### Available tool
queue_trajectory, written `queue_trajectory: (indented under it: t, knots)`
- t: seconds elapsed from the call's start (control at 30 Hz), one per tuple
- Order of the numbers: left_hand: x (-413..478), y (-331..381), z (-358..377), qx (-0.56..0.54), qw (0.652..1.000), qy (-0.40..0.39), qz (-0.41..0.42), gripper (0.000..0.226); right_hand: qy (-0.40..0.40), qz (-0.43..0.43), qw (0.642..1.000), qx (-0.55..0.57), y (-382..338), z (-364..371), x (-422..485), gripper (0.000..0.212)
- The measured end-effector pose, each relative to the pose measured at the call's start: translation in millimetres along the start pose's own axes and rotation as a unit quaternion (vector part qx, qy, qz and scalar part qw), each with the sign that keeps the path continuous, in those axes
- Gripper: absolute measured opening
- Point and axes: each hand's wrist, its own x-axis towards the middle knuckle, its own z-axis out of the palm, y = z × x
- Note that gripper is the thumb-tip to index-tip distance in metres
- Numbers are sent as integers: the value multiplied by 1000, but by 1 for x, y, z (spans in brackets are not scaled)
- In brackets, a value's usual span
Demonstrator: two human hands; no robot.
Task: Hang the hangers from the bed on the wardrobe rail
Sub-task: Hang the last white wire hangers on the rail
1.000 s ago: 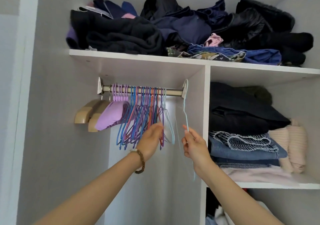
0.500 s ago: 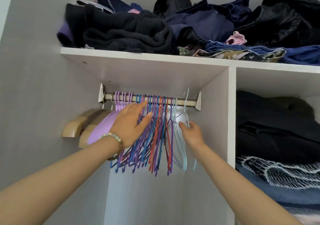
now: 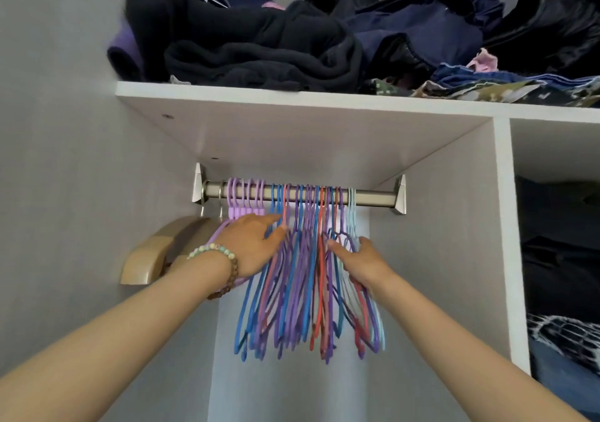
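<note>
Bunching hangers (image 3: 302, 279) along the rail (image 3: 373, 197) — left hand (image 3: 251, 248) pushes, fingers straight; right hand (image 3: 362, 262) grasps the end few. Next, likely: release, check the bed for more.

The rail (image 3: 373, 197) was a brushed-metal tube, mounted level just beneath the shelf (image 3: 292, 136) between two end brackets. The hangers (image 3: 302, 279), thin and coloured purple, blue, red and pale blue, hung by their hooks over its left and middle sections. They were packed close, with their lower ends fanned out.
</note>
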Motion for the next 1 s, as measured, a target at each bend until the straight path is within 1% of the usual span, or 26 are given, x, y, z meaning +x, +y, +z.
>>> queue_trajectory:
  t: [0.03, 0.07, 0.13, 0.17, 0.27, 0.37, 0.43, 0.47, 0.5, 0.53, 0.57, 0.6, 0.63, 0.67, 0.7, 0.77, 0.83, 0.87, 1.0]
  knots:
    - [0, -4, 1, -23, 1000, -10, -5, 50, 2, -11, 1000, -24, -1, 4, 2, 82]
    - [0, -7, 3, -43, 999, -14, -9, 49, -2, -17, 999, -41, -1, 7, 4, 83]
    - [2, -7, 5, -71, 997, -20, -14, 49, -21, -24, 999, -40, -2, 13, 6, 84]
    - [3, -6, 6, -80, 996, -28, -16, 48, -25, -31, 998, -41, -4, 17, 6, 81]
    - [8, -1, 11, -83, 995, -55, -19, 47, -31, -57, 995, -77, -11, 30, 7, 73]
    - [12, -8, 14, -64, 996, -51, -31, 48, -47, -59, 988, -133, -19, 36, 8, 77]
    - [12, -14, 15, -64, 996, -51, -29, 48, -77, -36, 978, -190, -18, 35, 10, 80]
    - [11, -15, 14, -67, 996, -54, -23, 48, -82, -31, 965, -246, -18, 31, 12, 81]
    - [10, -16, 15, -67, 996, -56, -17, 48, -69, -39, 945, -318, -17, 27, 16, 81]
    - [9, -17, 16, -62, 996, -59, -10, 48, -39, -69, 919, -386, -17, 22, 20, 79]
    - [9, -19, 17, -57, 997, -59, -3, 49, -9, -123, 895, -428, -19, 18, 26, 73]
    - [9, -21, 17, -52, 997, -59, 2, 51, 5, -193, 878, -438, -22, 16, 33, 67]
    - [10, -23, 18, -49, 997, -58, 5, 52, -5, -261, 865, -429, -27, 14, 40, 62]
    - [10, -24, 18, -45, 997, -55, 7, 53, -31, -310, 854, -417, -33, 14, 49, 58]
    - [11, -25, 19, -42, 998, -51, 8, 54, -61, -334, 844, -414, -39, 16, 60, 56]
    - [10, -26, 20, -43, 998, -46, 10, 55, -99, -343, 827, -434, -45, 18, 83, 55]
    - [8, -25, 21, -44, 998, -41, 12, 56, -96, -356, 807, -461, -42, 20, 102, 55]
    - [6, -25, 21, -43, 998, -37, 13, 56, -91, -364, 804, -462, -41, 21, 109, 54]
    - [-1, -24, 18, -68, 997, -31, -2, 53, -101, -372, 818, -427, -50, 24, 111, 53]
